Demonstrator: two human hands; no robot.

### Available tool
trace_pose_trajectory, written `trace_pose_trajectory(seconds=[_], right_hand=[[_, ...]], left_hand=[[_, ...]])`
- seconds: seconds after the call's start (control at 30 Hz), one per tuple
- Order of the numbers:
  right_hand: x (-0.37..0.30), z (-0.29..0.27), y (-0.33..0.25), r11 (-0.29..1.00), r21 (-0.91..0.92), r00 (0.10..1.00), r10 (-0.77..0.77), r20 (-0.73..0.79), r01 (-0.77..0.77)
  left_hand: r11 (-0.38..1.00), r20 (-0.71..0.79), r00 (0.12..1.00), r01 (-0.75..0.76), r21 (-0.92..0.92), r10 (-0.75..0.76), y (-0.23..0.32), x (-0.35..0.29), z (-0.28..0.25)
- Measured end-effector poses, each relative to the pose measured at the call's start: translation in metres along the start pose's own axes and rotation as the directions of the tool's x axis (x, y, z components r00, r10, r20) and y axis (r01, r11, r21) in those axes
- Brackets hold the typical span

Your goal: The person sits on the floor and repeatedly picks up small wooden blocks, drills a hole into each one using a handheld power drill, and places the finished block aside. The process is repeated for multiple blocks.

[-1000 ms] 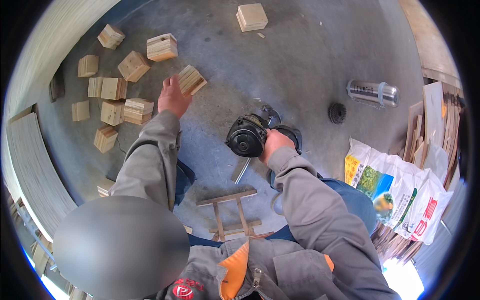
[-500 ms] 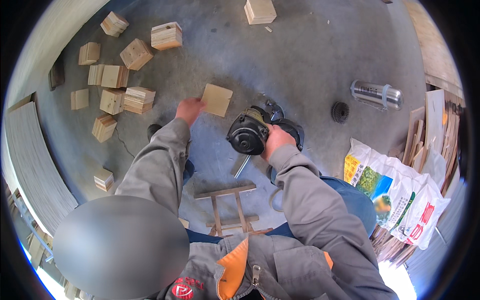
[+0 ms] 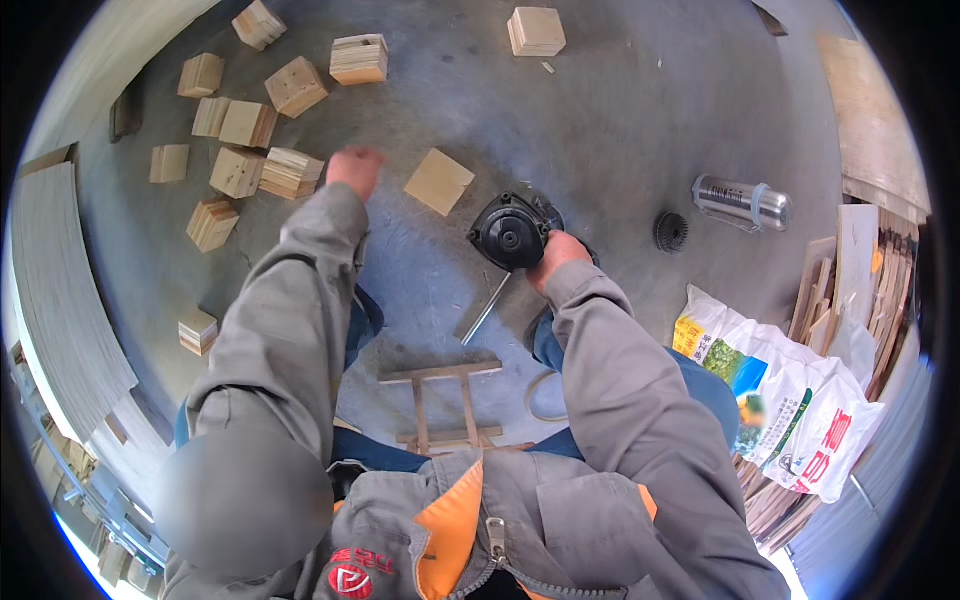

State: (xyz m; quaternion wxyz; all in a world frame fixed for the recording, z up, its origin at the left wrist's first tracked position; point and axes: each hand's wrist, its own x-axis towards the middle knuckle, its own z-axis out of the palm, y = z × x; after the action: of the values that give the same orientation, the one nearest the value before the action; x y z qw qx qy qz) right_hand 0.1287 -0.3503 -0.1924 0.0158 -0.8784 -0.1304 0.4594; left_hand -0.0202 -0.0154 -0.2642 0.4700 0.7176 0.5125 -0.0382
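Note:
My right hand [image 3: 560,258] is closed around the grip of a black nail gun [image 3: 507,232], whose round cap faces up. A thin square wooden board [image 3: 439,182] lies just left of the nail gun, its edges turned at an angle. My left hand [image 3: 356,170] is apart from the board, close to a stack of wooden squares [image 3: 291,173]. Motion smears its fingers, and nothing held shows in it. Below the nail gun a silver metal rod [image 3: 487,308] slants toward me.
Several wood stacks [image 3: 297,87] stand at the far left, one stack [image 3: 536,32] at the far middle. To the right are a round black coil [image 3: 671,232], a steel flask [image 3: 742,203], a printed white bag [image 3: 775,395] and wood strips [image 3: 880,290]. A wooden frame [image 3: 440,372] lies near me.
My left hand has let go of the square board and moved left and away from me, toward the stacks. The board has turned slightly. The nail gun has tilted more upright in my right hand.

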Motion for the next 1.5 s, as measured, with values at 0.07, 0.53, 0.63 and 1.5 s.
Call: trace_pose_trajectory(seconds=[0.07, 0.53, 0.63, 1.5], right_hand=[[-0.019, -0.01, -0.021, 0.996, -0.071, 0.998, -0.051, -0.023, 0.049], [-0.022, -0.009, -0.016, 0.982, -0.067, 0.98, -0.183, -0.083, 0.178], [-0.009, 0.0, -0.008, 0.966, -0.15, 0.968, -0.227, -0.11, 0.21], [-0.049, -0.052, -0.028, 0.91, -0.082, 0.906, -0.412, -0.093, 0.405]], left_hand=[[0.991, -0.114, 0.988, -0.117, -0.072, 0.109, 0.005, 0.009, -0.038], [0.754, -0.025, 0.803, -0.569, -0.327, 0.595, 0.171, -0.262, -0.221], [0.763, -0.087, 0.848, -0.51, -0.396, 0.522, 0.144, -0.287, -0.214], [0.758, -0.363, 0.667, -0.594, 0.269, 0.651, 0.172, -0.247, -0.25]])
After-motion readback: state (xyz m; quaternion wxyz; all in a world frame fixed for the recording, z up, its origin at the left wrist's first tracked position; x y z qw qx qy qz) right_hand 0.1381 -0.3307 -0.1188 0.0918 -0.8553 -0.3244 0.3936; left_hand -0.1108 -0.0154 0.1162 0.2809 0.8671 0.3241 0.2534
